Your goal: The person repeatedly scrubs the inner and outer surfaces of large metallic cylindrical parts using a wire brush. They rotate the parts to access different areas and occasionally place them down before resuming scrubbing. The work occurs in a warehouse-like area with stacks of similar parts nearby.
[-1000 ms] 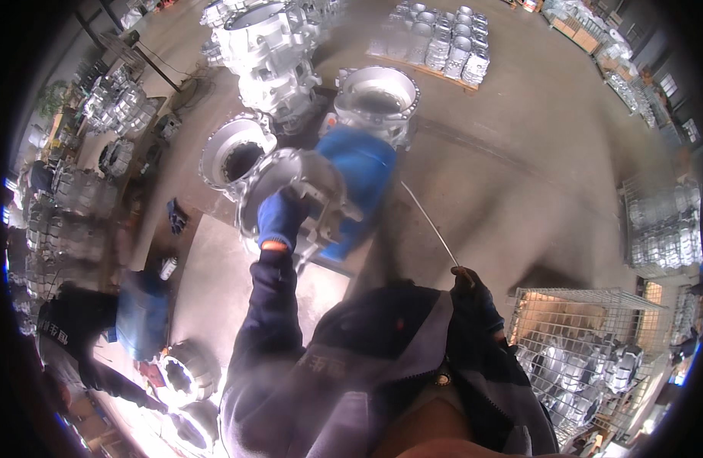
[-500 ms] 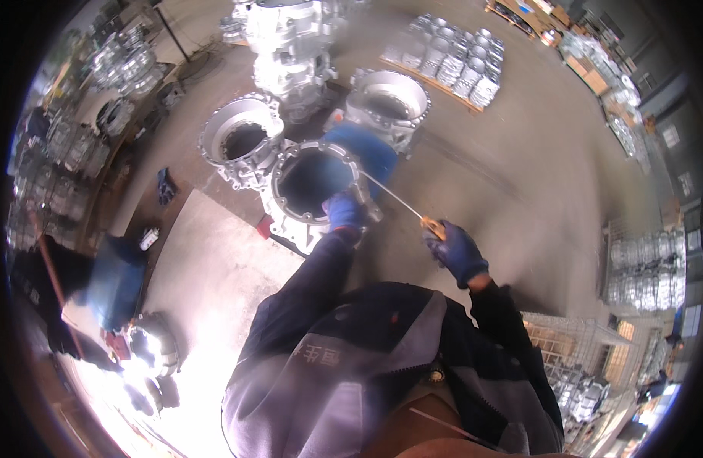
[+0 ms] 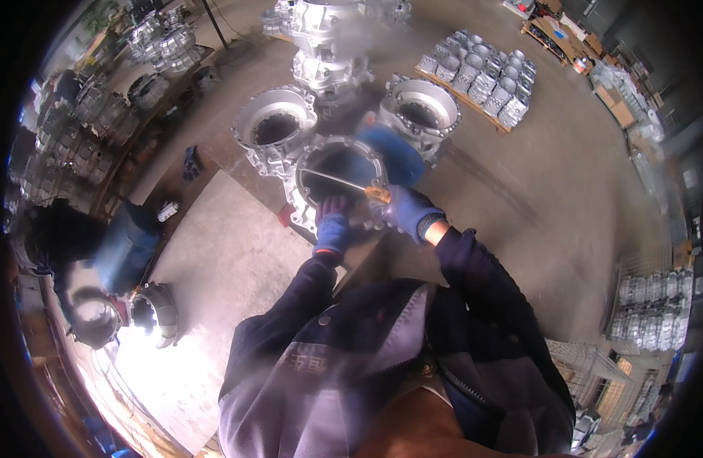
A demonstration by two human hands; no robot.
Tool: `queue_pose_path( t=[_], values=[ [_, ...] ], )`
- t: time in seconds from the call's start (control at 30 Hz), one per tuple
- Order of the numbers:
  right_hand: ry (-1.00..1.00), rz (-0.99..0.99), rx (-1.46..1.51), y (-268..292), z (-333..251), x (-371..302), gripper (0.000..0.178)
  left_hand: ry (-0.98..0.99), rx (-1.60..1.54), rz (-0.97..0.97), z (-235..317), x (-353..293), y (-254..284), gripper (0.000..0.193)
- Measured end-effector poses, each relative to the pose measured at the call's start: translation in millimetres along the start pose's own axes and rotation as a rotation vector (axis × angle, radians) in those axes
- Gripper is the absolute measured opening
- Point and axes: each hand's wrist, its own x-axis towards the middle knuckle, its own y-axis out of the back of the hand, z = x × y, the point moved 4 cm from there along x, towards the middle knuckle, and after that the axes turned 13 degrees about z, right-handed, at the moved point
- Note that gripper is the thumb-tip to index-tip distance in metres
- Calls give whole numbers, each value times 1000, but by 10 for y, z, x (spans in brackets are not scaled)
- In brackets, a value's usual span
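In front of me stands a round, open silver cast metal housing (image 3: pixel 304 217) with a flanged rim and a dark hollow. My left hand (image 3: pixel 332 229), in a blue-purple glove, is at its near rim, the fingers closed over the edge. A long thin metal rod tool with an orange handle (image 3: pixel 378 194) is gripped in my gloved right hand (image 3: pixel 409 208). Its shaft crosses above the hollow, with the tip near the left side of the rim. Whether the tip touches metal I cannot tell.
Two more round housings stand beyond, one at the left (image 3: pixel 253 137) and one at the right (image 3: pixel 443 114). Behind them rises a housing stack (image 3: pixel 328 72). A blue container (image 3: pixel 397 156) sits beside the worked housing. Farther right, a pallet (image 3: pixel 462 98) carries many castings. Bright light falls at lower left.
My right hand has moved left and closer to the housing, bringing the rod from its right edge across the opening. My left hand stays at the near rim. The whole view has shifted.
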Motion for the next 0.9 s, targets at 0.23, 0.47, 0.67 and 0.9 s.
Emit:
queue_pose_path(
  t=[0.23, 0.47, 0.67, 0.9],
  values=[
    [15, 325, -256, 645, 538, -255, 32, -90, 179, -261, -120, 250, -291, 55],
    [-318, 113, 324, 848, 1252, -1310, 28, 24, 155, -446, -124, 606, -408, 36],
    [-301, 277, 335, 709, 1420, -1236, 28, 118, 180, -410, 120, 871, -758, 41],
    [-263, 281, 362, 589, 1565, -787, 26, 48, 247, -573, 119, 928, -867, 51]
  ],
)
